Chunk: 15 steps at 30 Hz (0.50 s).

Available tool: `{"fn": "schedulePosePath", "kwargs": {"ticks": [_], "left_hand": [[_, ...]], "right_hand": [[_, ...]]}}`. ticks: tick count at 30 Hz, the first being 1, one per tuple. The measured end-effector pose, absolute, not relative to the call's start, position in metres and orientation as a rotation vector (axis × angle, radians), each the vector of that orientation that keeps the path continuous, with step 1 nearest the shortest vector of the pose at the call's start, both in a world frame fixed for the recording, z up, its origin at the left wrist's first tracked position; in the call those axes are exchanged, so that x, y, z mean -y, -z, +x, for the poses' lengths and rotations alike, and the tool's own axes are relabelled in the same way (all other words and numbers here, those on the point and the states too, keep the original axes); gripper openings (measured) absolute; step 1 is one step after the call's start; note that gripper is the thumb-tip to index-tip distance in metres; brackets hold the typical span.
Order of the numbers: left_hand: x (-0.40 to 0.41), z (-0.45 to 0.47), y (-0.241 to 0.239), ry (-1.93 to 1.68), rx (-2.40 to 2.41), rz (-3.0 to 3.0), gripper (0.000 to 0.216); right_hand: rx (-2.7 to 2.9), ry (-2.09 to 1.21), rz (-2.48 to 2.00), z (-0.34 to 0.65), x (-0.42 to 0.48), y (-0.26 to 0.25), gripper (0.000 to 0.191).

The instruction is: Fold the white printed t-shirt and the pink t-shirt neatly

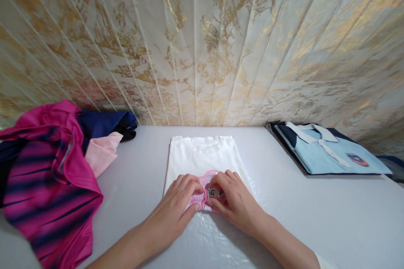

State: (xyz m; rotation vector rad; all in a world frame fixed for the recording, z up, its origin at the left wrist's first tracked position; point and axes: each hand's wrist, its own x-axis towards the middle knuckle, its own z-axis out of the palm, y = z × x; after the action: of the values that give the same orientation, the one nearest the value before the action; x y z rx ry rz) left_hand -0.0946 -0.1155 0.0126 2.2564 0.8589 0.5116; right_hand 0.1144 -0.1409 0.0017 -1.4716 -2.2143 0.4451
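Observation:
A white T-shirt (pixel 198 151) lies folded into a neat rectangle, its neckline toward the wall. On its lower part is a pink print (pixel 208 176) with shiny, sequin-like spots and a dark patch. My left hand (pixel 181 197) is at the print's left side, fingers bent and thumb close to the shirt's near edge. From the right, my right hand (pixel 232 199) bears on the same print, its fingers curled toward the thumb. Both hands grip the shirt's near part, and their fingers cover some of the print.
At the left, a loose heap holds a magenta-and-navy striped garment (pixel 53 185), a pale pink cloth (pixel 102 151) and a dark blue garment (pixel 104 124). A folded light blue polo shirt (pixel 334 151) tops a stack at the right. Behind the white table (pixel 139 176) rises a gold-patterned wall (pixel 195 50).

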Motion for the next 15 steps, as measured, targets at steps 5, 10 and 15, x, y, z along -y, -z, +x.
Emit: {"fn": "schedulePosePath", "kwargs": {"ticks": [5,10,15], "left_hand": [[0.115,-0.098,-0.018,-0.507,-0.823,2.219,0.016],[0.118,-0.100,-0.019,-0.431,-0.821,2.251,0.020],[0.116,-0.097,-0.012,-0.487,-0.839,2.284,0.014]], "right_hand": [[2.230,-0.465,-1.468,0.115,0.142,-0.006,0.015],[2.224,-0.515,-1.306,0.110,0.145,-0.008,0.015],[2.218,-0.631,-1.240,0.103,0.146,-0.002,0.022]]}}
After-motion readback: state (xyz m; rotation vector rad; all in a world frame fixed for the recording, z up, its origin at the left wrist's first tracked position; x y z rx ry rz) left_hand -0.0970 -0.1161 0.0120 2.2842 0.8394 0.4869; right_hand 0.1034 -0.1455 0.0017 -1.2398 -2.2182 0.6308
